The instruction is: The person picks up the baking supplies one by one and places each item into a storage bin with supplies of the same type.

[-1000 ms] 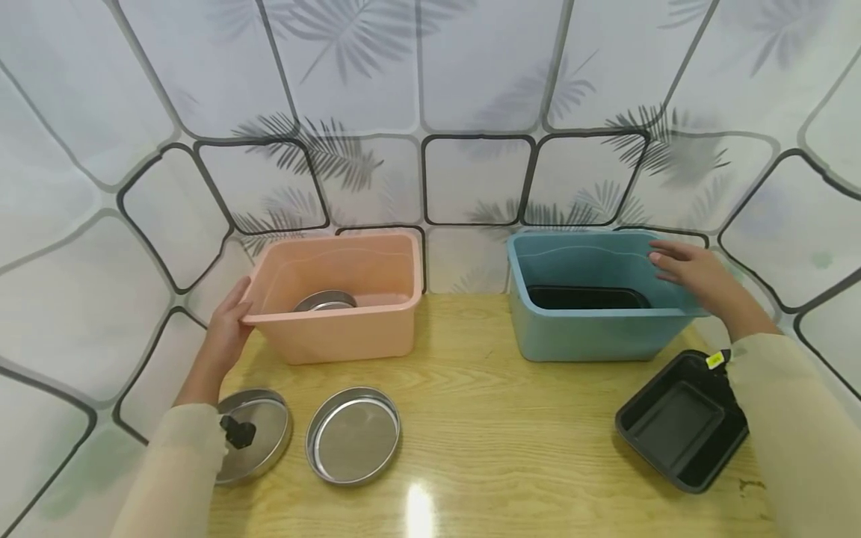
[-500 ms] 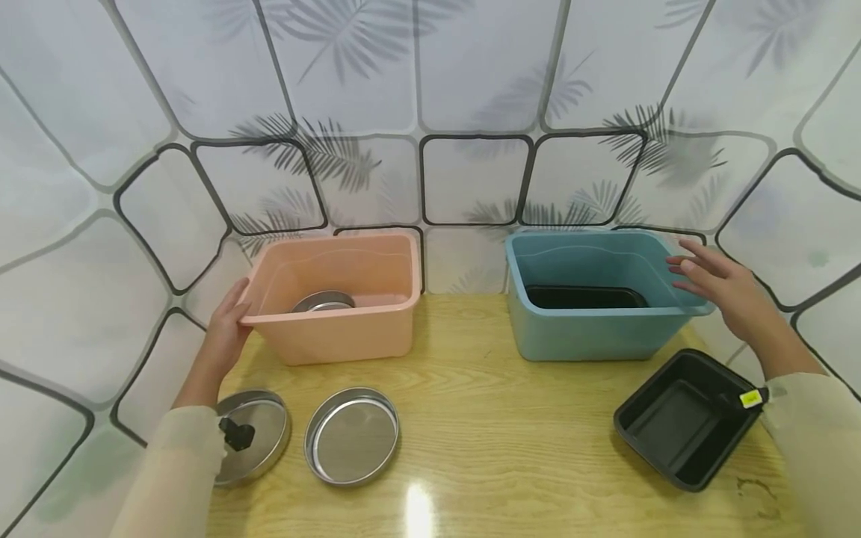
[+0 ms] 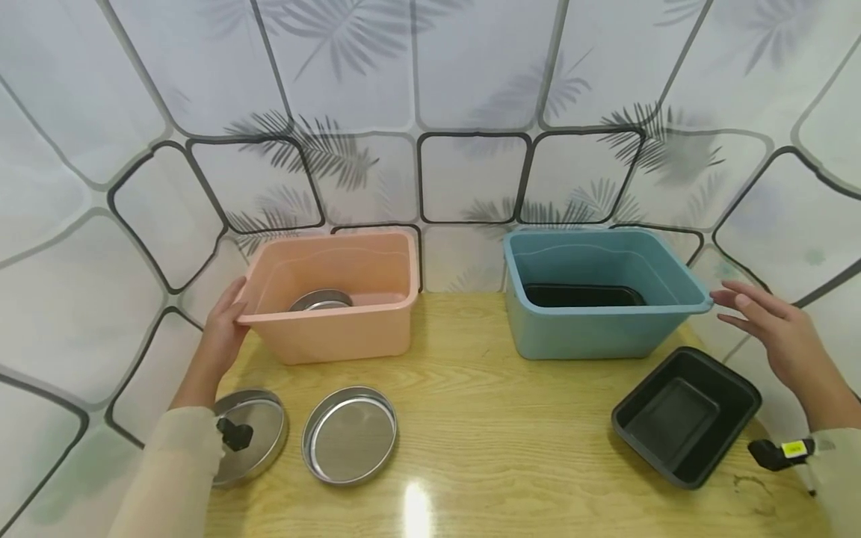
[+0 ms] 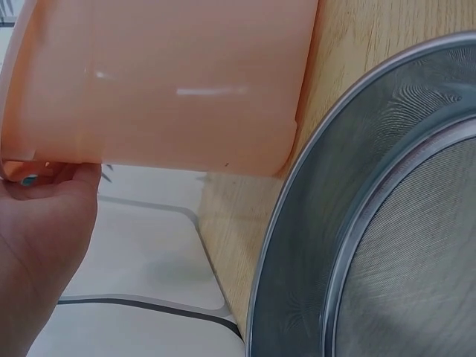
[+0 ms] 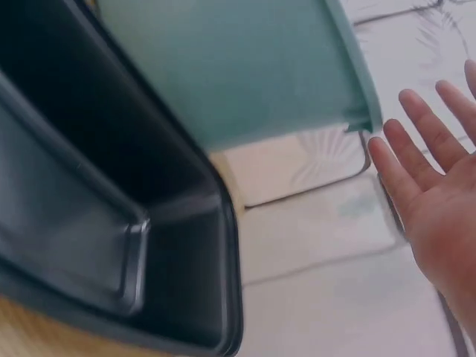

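Observation:
My left hand [image 3: 222,325] grips the left rim of a pink plastic bin [image 3: 343,336]; the left wrist view has the fingers hooked under that rim. Inside the bin lies a round metal sieve [image 3: 323,299], partly hidden by the front wall. My right hand [image 3: 783,336] is held with fingers extended beside the right rim of a blue plastic bin [image 3: 585,336], holding nothing. In the right wrist view its spread fingers [image 5: 413,152] are right by the rim. A black baking pan [image 3: 581,296] shows inside the blue bin.
On the wooden table [image 3: 498,448], one round metal sieve [image 3: 350,437] lies in front of the pink bin and another [image 3: 265,430] sits under my left forearm. A square black baking pan [image 3: 679,418] lies at the right. Patterned fabric [image 3: 474,179] lines the back and sides.
My right hand has moved from over the blue bin's right end, out to the right and down past its rim. The left hand stays on the pink bin.

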The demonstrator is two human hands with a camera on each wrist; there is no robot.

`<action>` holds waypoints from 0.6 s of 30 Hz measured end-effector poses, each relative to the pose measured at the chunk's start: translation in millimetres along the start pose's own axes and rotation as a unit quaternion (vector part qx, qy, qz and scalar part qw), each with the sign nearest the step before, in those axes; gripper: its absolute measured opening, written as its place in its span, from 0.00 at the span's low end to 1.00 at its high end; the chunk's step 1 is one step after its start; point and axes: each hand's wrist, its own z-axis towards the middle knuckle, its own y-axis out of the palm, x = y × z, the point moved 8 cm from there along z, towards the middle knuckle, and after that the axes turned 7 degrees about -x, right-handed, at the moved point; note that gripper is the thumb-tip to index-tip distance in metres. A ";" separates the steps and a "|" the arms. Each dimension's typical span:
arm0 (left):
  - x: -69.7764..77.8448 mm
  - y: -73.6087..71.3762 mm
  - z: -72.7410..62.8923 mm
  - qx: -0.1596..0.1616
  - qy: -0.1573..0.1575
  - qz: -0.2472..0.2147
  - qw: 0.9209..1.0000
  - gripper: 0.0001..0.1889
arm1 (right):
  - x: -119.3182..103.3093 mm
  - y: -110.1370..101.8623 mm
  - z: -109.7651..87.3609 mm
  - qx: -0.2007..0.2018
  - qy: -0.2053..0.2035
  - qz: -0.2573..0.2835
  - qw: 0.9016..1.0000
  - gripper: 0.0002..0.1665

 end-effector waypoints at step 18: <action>2.1 2.7 -1.2 -0.001 0.003 -0.003 1.000 0.33 | 66.5 -23.3 -39.5 -0.033 0.077 -0.117 0.990 0.27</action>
